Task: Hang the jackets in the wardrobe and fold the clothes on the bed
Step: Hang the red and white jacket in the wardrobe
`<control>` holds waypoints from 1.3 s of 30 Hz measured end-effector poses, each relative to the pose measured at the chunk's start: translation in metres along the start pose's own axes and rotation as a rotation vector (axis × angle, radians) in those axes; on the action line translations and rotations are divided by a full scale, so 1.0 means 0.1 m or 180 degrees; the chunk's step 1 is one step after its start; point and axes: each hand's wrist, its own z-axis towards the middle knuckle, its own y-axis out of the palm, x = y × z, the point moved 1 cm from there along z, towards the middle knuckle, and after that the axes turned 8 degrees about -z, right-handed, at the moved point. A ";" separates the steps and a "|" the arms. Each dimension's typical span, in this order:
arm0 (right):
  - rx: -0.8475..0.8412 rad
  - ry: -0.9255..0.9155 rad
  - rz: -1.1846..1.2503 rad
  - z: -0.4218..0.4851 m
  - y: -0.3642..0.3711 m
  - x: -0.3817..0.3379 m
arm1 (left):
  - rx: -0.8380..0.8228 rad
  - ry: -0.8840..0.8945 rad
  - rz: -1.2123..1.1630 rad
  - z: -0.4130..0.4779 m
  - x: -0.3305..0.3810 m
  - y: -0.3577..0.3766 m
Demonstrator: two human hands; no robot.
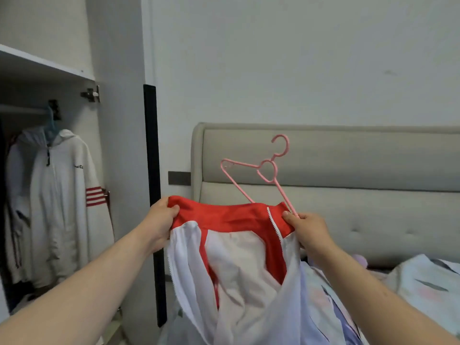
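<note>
Closest to us, our left hand (160, 221) grips one corner of the red-and-white jacket (239, 257) by its collar. Our right hand (308, 230) pinches the other corner along with one end of the pink hanger (263, 170). The hands are apart, with the collar stretched between them over the bed (423, 282). The hanger tilts up behind the collar. Farther left, on our left hand's side, the wardrobe rail (22, 109) holds a white hooded jacket (62, 195).

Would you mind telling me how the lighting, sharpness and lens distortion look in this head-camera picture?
Head view: soft, even light on the wall, no glare; the wardrobe interior sits in shadow; the wide lens bows the headboard top and stretches the forearms at the lower corners; the pink hanger and red-and-white jacket are fairly sharp, the hung white jacket softer.
</note>
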 end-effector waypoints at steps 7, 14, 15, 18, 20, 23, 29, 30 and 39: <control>0.0068 0.0410 -0.0477 0.24 0.26 1.12 | 0.0269 -0.0417 0.0287 0.43 -1.10 -0.35; 0.0382 0.0170 -0.0856 0.38 0.04 1.33 | 0.0496 -0.0450 0.0173 0.80 -1.47 -0.24; 0.0410 0.0073 -0.0883 0.41 -0.08 1.28 | 0.0482 -0.0477 0.0170 0.84 -1.51 -0.24; 0.0316 -0.0257 -0.1028 0.48 -0.44 1.01 | 0.0466 -0.0545 0.0127 0.95 -1.57 -0.24; 0.0163 -0.0342 -0.0981 0.52 -0.71 0.83 | 0.0468 -0.0581 0.0058 1.00 -1.57 -0.24; -0.0393 -0.0178 -0.0999 0.53 -0.94 0.68 | 0.0438 -0.0637 -0.0017 1.01 -1.59 -0.24; -0.0965 0.0077 -0.1943 0.37 -0.72 0.86 | 0.0384 -0.0662 0.0021 0.99 -1.59 -0.30; -0.1029 0.0134 -0.1988 0.36 -0.63 0.91 | 0.0373 -0.0639 0.0024 0.99 -1.58 -0.32; -0.1447 0.0327 -0.1878 0.37 0.16 1.29 | 0.0024 -0.0540 -0.0234 0.87 -1.56 -0.11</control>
